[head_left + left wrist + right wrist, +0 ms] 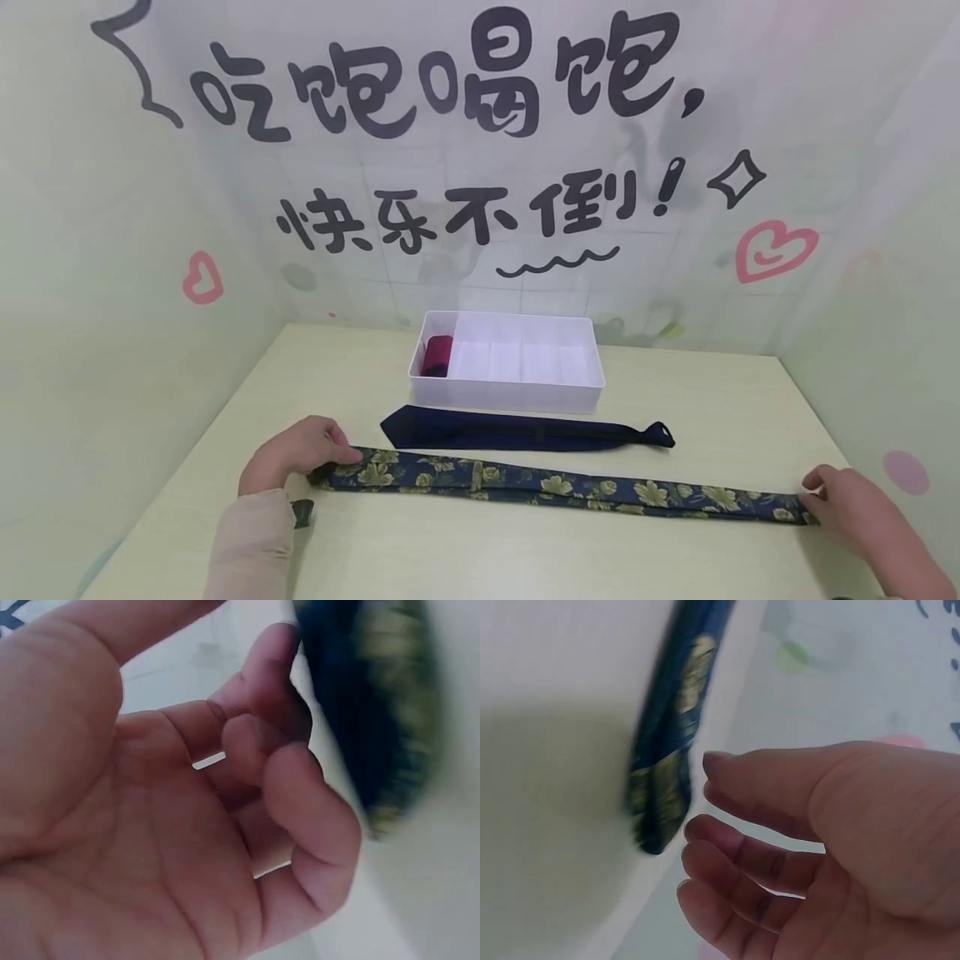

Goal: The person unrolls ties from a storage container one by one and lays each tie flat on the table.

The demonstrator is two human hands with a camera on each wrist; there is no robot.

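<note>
Flowered tie laid lengthwise across the table, in front of a dark blue tie. At its left end, left hand with fingers bent; from the blurred wrist view, difficult to tell whether pinching the cloth or only touching. At the opposite end, right hand with relaxed fingers, slightly apart, just beside the tip. Behind both ties, white box with a dark red roll in the leftmost compartment.

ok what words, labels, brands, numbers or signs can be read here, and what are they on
"吃饱喝饱," – back wall, upper line
"快乐不倒!" – back wall, lower line
Wrist views: dark strokes cut off, unreadable
None readable on floral necktie, navy necktie, white box
</note>
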